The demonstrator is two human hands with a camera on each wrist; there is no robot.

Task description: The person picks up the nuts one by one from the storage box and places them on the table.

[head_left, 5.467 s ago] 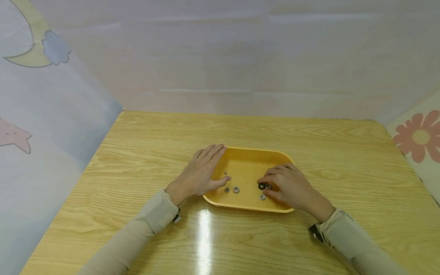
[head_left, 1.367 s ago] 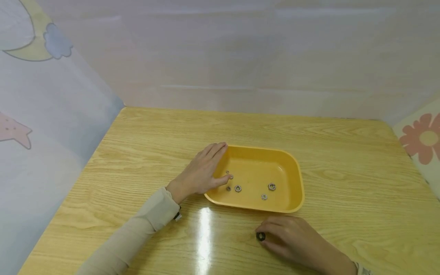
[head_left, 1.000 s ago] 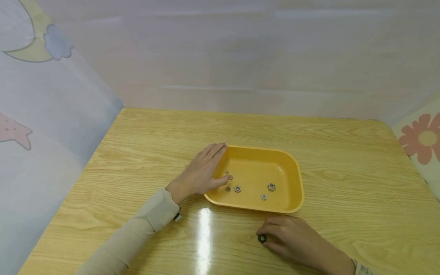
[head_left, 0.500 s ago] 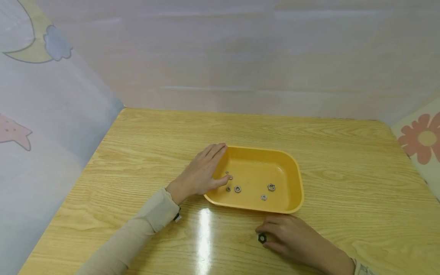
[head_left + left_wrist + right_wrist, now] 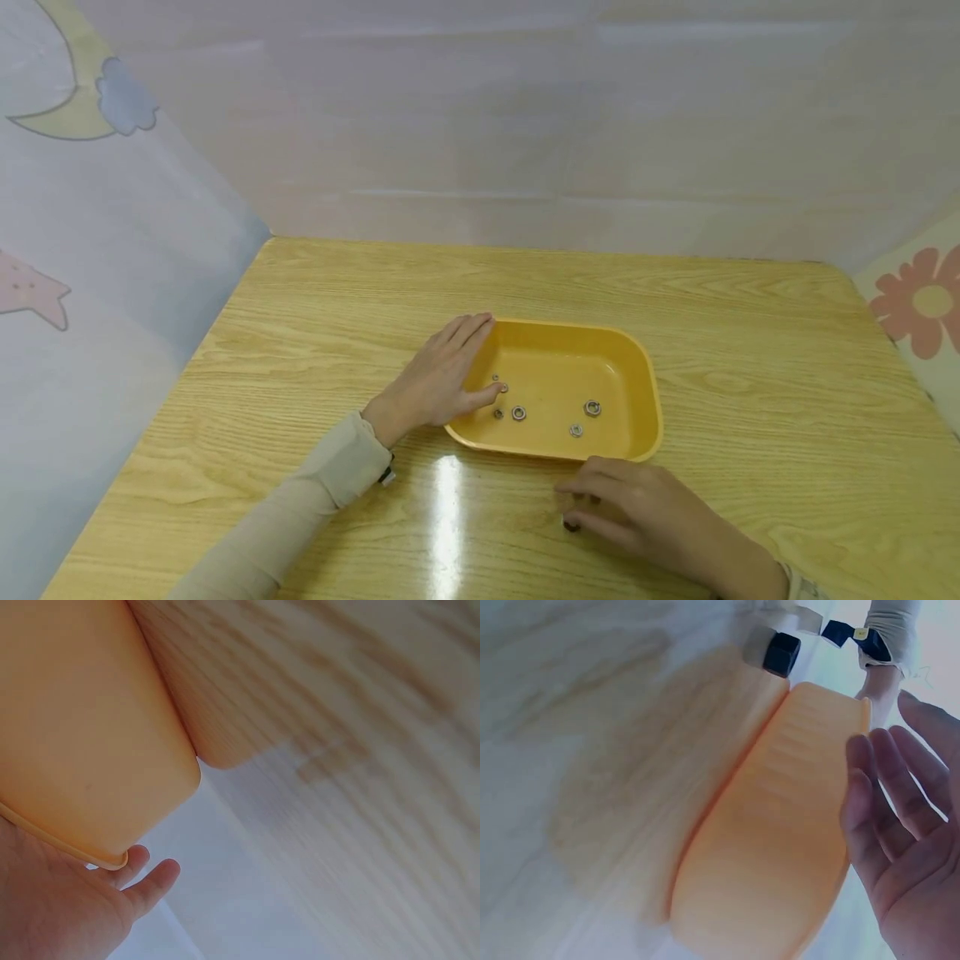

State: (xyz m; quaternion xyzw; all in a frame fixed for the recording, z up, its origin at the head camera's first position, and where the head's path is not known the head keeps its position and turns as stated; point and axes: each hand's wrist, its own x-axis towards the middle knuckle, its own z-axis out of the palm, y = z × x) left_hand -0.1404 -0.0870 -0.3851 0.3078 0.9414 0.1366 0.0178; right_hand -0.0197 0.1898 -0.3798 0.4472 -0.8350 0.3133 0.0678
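Observation:
A black hex nut [image 5: 571,525] sits on the table just below my right hand [image 5: 637,512], partly hidden by it in the head view. In the right wrist view the nut [image 5: 781,654] stands apart from the hand [image 5: 907,832], whose loosely bent fingers hold nothing. My left hand [image 5: 435,375] rests on the left rim of a yellow tray [image 5: 651,392], fingers straight and thumb reaching over the inside. Inside the tray lie several silver nuts of different sizes, among them a larger nut [image 5: 592,408], a middling nut [image 5: 519,413] and another nut [image 5: 576,431].
The wooden table [image 5: 360,292] spreads out around the tray. Behind it rises a pale backdrop [image 5: 465,125], with printed sheets at both sides. A bright reflection lies on the wood in front of the tray.
The right hand first reached into the tray, then brought the black nut out to the table before it. Now it has let the nut go and lifted slightly. The left hand has stayed put.

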